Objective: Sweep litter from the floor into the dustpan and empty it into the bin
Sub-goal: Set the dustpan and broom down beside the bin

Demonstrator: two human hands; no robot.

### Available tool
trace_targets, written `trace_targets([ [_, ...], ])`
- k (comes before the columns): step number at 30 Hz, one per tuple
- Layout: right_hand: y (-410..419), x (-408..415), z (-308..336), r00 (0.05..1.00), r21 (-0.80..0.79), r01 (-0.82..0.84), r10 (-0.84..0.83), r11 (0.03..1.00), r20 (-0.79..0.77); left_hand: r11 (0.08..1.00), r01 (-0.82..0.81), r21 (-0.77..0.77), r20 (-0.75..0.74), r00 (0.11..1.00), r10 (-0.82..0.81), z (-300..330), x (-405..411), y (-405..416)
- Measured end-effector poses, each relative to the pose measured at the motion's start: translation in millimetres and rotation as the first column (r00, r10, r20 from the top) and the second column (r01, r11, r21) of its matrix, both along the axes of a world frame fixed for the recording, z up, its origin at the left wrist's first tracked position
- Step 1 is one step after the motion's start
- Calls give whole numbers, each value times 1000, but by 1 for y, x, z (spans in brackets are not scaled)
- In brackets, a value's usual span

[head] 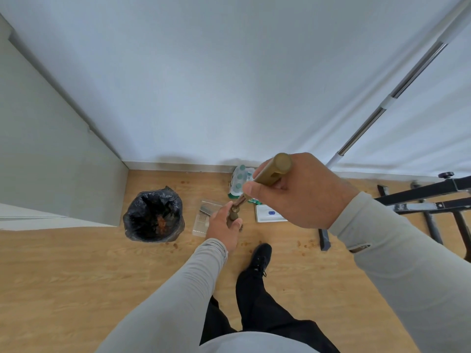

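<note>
Gripping a brown handle (271,171) near its top, your right hand (300,192) has its fingers curled round the shaft, thumb pressed along it; the handle slants down and away toward your left hand (224,225), which is clenched around a second brown handle (233,216) lower down. Which handle belongs to the broom and which to the dustpan you cannot tell from here, since both heads are hidden behind your hands. Just beyond your left hand a clear, pale plastic piece (204,217) lies on the wooden floor (76,276). Left of that stands the bin (154,216), lined with a black bag, with brownish litter visible inside. Small brown crumbs (304,243) are scattered on the floor near the bin's base and to the right of your black shoe (261,256). By the skirting sit a shrink-wrapped pack of bottles (239,179) and a flat white tray (267,214). At far right, a black metal frame (433,197) stands and a metal pole (390,98) leans against the white wall.
</note>
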State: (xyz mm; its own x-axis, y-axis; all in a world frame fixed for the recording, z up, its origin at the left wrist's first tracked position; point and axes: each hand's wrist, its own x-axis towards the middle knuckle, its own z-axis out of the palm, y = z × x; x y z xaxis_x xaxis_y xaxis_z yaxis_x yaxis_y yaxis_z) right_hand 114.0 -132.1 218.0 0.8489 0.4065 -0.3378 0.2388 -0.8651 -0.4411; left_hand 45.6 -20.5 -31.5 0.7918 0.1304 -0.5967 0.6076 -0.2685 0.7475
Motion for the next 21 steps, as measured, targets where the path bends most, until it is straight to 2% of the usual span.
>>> trace_targets([
  [4,-2,4,0,997,-36,-71,71,997,1,987,21,-162,-84,996,-35,2,4,3],
  [7,-4,7,-2,995,-32,-98,99,995,20,966,-24,-256,-130,992,-9,3,9,7],
  [21,-3,3,-5,996,38,-88,87,995,35,972,-14,-235,-70,998,-3,4,11,12],
])
